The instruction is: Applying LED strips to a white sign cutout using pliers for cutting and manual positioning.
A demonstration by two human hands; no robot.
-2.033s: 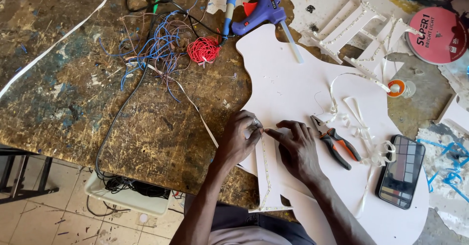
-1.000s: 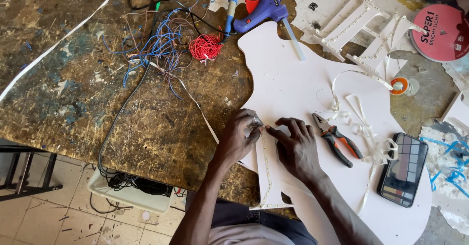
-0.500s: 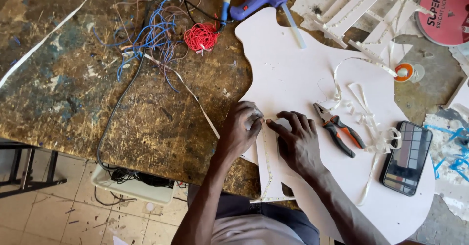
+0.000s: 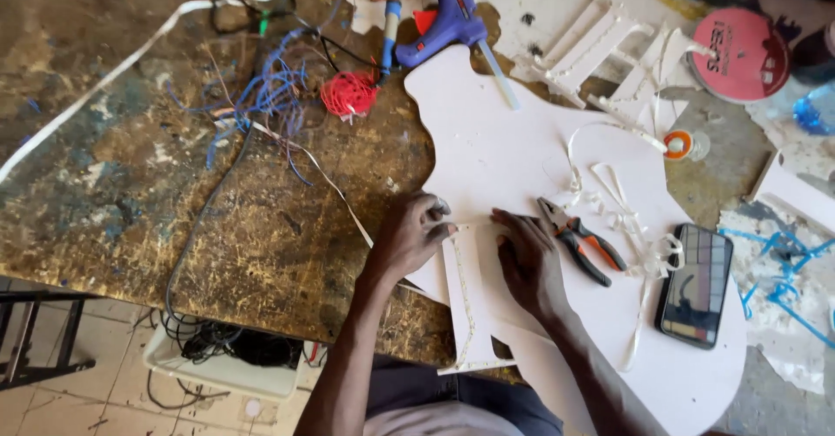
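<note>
A large white curvy cut-out board [image 4: 522,149] lies on a worn, scratched worktable [image 4: 130,184]. At its near edge a narrow white strip [image 4: 461,306] with small dots along it lies on the board. My left hand [image 4: 409,236] pinches the strip's top end with its fingertips. My right hand [image 4: 526,258] presses flat on the board just right of the strip, fingers pointing toward the left hand.
Orange-handled pliers [image 4: 581,240] and white strip offcuts [image 4: 617,214] lie right of my right hand, then a phone [image 4: 693,284]. A blue glue gun [image 4: 452,14], red wire coil [image 4: 348,95], blue wires [image 4: 261,97], white frame pieces [image 4: 600,40], a pink lid [image 4: 739,53] sit farther back.
Both hands stay on the strip and board; fingers shift only slightly. The view has drifted a little.
</note>
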